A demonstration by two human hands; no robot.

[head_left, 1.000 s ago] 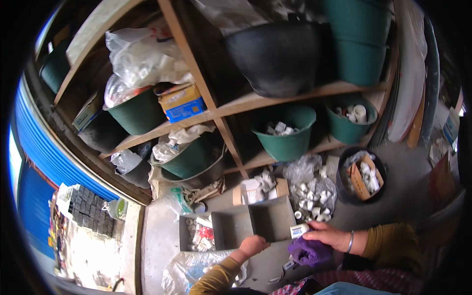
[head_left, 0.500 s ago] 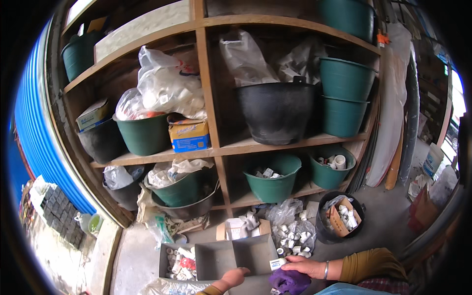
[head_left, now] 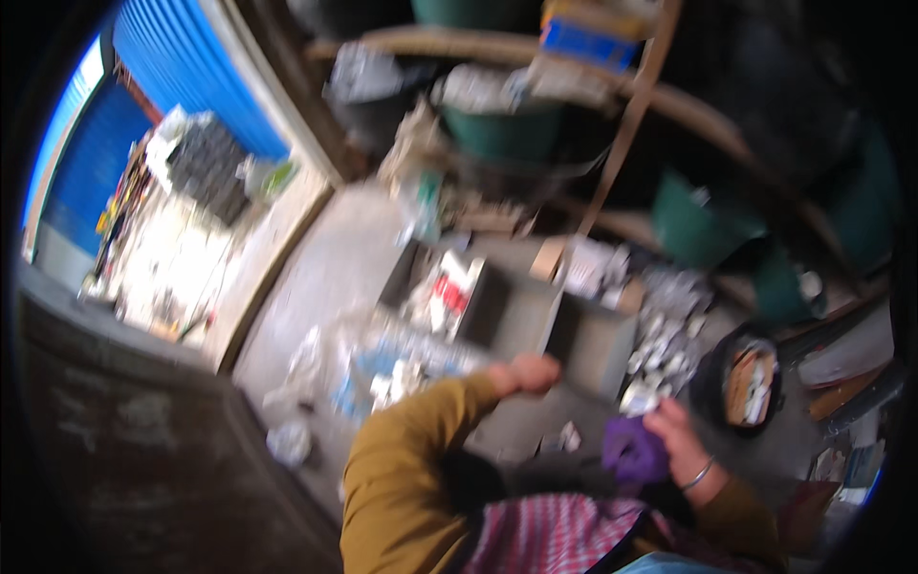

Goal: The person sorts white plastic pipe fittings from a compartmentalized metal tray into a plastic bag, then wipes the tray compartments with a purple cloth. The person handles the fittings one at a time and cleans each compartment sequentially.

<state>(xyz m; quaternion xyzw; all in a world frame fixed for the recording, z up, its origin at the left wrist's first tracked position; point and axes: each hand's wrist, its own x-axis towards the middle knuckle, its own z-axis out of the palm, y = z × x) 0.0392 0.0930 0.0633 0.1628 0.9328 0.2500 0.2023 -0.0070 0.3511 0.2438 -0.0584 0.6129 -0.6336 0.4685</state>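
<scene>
My left hand [head_left: 529, 374] is closed at the front rim of a grey tray [head_left: 585, 383] with three compartments, its fingers curled over the edge. White pipe fittings [head_left: 426, 308] and a red piece [head_left: 449, 295] fill the tray's left compartment; the other two look bare. To the right, my right hand [head_left: 681, 442] has a small white box [head_left: 644, 395] at its fingertips, badly blurred. A bunched purple cloth [head_left: 635, 452] lies against the palm side of that hand; whether it is gripped too I cannot tell.
White fittings in a clear bag [head_left: 660, 354] lie right of the tray. Beyond stands a black bucket [head_left: 741, 383] holding a carton. Plastic sheeting [head_left: 320, 368] with white pieces [head_left: 400, 383] spreads at front left. Shelves with green tubs [head_left: 502, 129] rise behind; a doorway sill [head_left: 273, 277] is left.
The view has swung down and left, blurring the picture and showing more floor and my left sleeve. My left hand stays at the tray's rim; the right stays beside the purple cloth.
</scene>
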